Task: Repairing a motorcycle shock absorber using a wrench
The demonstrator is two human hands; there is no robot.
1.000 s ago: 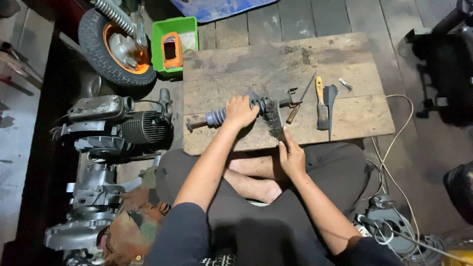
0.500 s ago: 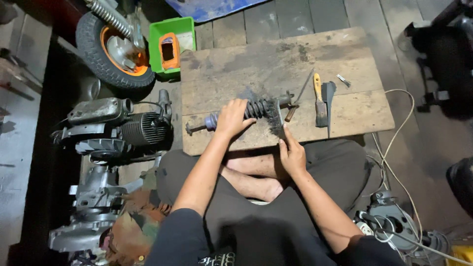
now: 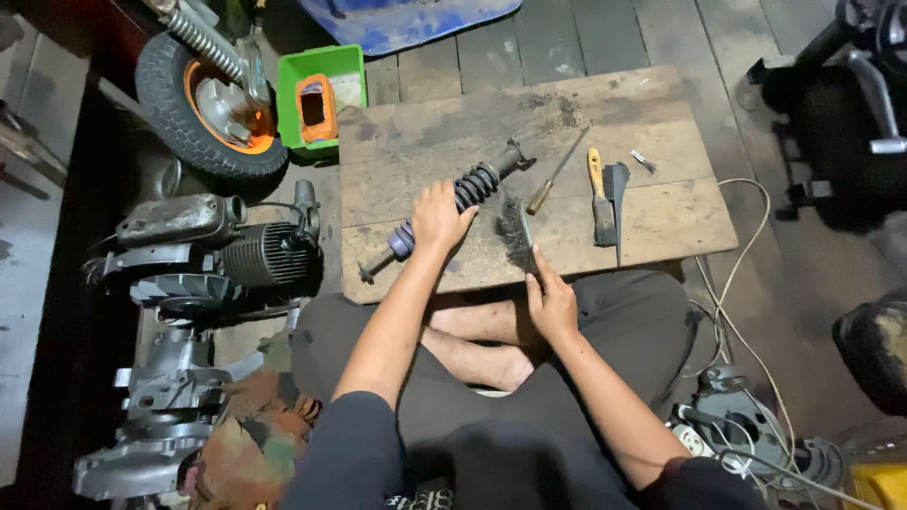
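Here, on the wooden board (image 3: pixel 652 222), the left hand (image 3: pixel 439 215) is clenched around a coil-spring shock absorber (image 3: pixel 458 200) lying diagonally. The right hand (image 3: pixel 551 300) grips what appears to be a wire brush (image 3: pixel 516 233), bristles just beside the spring. A screwdriver (image 3: pixel 556 173) and yellow-handled tool (image 3: pixel 599 196) lie nearby.

We wear a dark short-sleeved shirt and dark trousers; our forearms, left hand (image 3: pixel 439 215), right hand (image 3: pixel 551 300) and feet are bare.
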